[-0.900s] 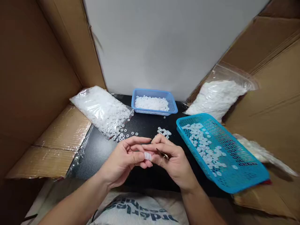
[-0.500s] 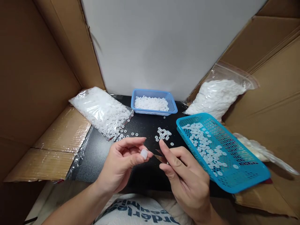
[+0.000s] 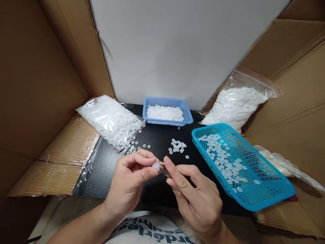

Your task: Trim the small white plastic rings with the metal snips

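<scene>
Left of the small periwinkle basket (image 3: 188,117), and nearer the person, a cardboard flap (image 3: 58,149) under clear plastic lies along the bench (image 3: 99,179). Closer to the basket's left side, a clear plastic bag (image 3: 106,117) full of white rings slants across the bench, with loose rings (image 3: 132,149) scattered by its mouth, in front and left of the basket. Well in front of the basket, slightly to its left, the left hand (image 3: 132,178) pinches a short stack of white rings (image 3: 155,165) between thumb and fingers. The basket itself holds a heap of white rings (image 3: 165,112). Straight in front of it, a pointed metal tool (image 3: 165,171) reaches the stack's right side; contact is unclear. A cluster of white rings (image 3: 177,146) lies nearer the basket's front. The right hand (image 3: 198,200), in front and to the basket's right, is closed around the tool. Right of the basket, a zip bag (image 3: 236,105) with white contents leans on cardboard; nearer than the basket and also to its right, a larger turquoise basket (image 3: 269,200) carries scattered rings.
</scene>
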Motion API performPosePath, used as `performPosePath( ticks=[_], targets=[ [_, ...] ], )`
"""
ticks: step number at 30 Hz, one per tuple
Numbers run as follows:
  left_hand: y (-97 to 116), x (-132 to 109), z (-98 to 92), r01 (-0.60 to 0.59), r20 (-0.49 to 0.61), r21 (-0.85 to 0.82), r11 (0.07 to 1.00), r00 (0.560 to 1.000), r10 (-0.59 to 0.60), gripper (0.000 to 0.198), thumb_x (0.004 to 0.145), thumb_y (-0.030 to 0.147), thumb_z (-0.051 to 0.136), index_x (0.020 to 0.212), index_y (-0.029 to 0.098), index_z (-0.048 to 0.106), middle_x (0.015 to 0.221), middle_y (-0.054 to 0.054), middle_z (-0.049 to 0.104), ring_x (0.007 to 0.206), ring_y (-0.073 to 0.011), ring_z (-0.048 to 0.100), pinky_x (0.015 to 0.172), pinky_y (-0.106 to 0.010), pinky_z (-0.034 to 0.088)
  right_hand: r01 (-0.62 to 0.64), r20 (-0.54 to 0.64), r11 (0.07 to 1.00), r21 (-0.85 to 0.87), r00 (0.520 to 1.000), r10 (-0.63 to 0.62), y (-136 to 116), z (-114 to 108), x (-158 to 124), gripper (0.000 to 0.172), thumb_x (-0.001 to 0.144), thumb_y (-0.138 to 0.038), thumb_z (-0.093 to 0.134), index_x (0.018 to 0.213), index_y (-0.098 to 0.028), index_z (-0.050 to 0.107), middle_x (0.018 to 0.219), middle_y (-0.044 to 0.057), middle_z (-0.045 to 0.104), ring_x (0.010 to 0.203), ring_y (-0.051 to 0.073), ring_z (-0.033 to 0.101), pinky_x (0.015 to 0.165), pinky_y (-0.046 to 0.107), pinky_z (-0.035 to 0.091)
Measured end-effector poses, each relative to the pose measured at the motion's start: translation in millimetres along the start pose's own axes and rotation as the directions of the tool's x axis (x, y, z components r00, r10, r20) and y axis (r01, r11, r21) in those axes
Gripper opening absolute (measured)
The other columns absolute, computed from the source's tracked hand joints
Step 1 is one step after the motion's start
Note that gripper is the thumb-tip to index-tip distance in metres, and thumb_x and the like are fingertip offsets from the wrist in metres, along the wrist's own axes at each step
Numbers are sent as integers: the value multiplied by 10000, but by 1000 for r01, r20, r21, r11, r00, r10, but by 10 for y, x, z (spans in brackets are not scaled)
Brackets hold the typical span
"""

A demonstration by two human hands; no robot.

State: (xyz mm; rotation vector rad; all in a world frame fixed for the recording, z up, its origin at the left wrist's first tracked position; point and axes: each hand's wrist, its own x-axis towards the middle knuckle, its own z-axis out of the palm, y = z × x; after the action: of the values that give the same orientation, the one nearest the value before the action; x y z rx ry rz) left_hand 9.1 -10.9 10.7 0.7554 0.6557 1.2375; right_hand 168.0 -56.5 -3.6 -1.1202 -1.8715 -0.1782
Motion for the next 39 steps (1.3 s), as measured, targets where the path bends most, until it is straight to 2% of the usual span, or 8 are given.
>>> performPosePath(
  ticks=[19,26,39],
  targets=[
    [19,-31,-26,-36,-41,142,989,998,42,134,637,132,939,655,211,832,743,-2,721,678,-77,661,660,-152,555,75,24,993,-93,997,-73,-5,-29,90,598,1057,-101,545,1617,-216,371,742,4,690,613,110,630,564,236,470],
    [65,-35,-52,-26,-31,205,979,999,33,129,642,120,932,687,210,852,775,-20,733,703,-88,669,677,-164,550,108,79,984,-139,992,-97,-5,-94,130,617,1066,-109,531,1633,-235,325,728,-3,706,590,109,638,547,236,465],
    [121,-50,-53,-50,-12,262,964,998,55,122,658,128,927,697,219,856,779,-30,737,710,-106,666,680,-195,545,123,90,978,-171,990,-108,-17,-121,151,554,1081,-132,510,1615,-214,392,719,-5,692,587,104,628,547,236,443]
  ],
)
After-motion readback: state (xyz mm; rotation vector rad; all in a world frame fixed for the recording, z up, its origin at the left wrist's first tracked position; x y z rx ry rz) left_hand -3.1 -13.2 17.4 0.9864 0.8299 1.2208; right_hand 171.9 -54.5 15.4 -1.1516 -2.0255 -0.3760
